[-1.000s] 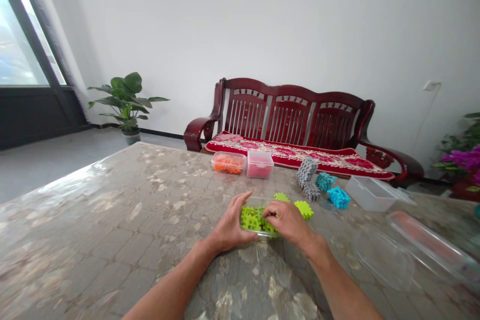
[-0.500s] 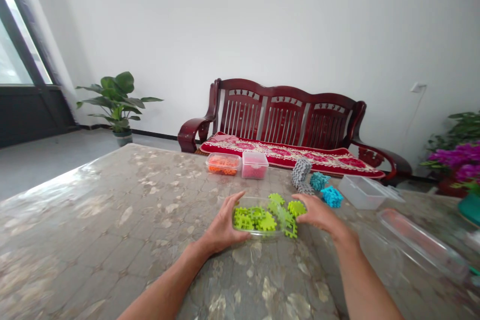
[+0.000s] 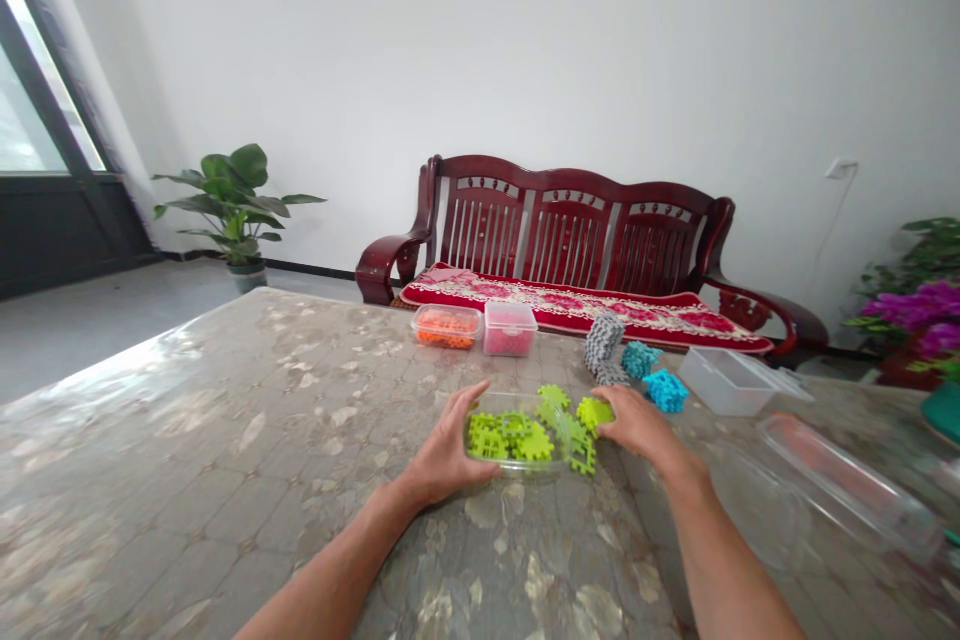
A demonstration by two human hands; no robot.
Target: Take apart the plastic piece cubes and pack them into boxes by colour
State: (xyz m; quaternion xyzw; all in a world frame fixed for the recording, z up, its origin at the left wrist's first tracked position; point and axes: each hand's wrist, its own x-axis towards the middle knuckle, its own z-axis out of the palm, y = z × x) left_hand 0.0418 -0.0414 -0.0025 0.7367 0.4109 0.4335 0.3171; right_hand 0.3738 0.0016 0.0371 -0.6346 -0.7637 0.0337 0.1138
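1. Clear tub [image 3: 525,467] sits on the patterned table [image 3: 225,440], well in from the far edge, with lime-green pieces [image 3: 510,437] inside it.
2. The left hand [image 3: 442,450] wraps the tub's left end, clamped on it, fingers along the far side and thumb along the near side.
3. The right hand [image 3: 634,420] is at a lime-green gear [image 3: 592,413] just beyond the tub's right end; thumb and fingers are apart, one on each side of the gear, and whether they press on it cannot be told.
4. More loose lime-green pieces [image 3: 583,450] lie between the tub and that gear.
5. Near the table's far edge, an orange-filled container [image 3: 448,328] stands just beside a pink-filled box [image 3: 510,330].
6. Farther right along that edge are a grey stack [image 3: 602,345], a teal cluster [image 3: 640,358], a blue cluster [image 3: 666,390] and an open translucent box [image 3: 724,382].
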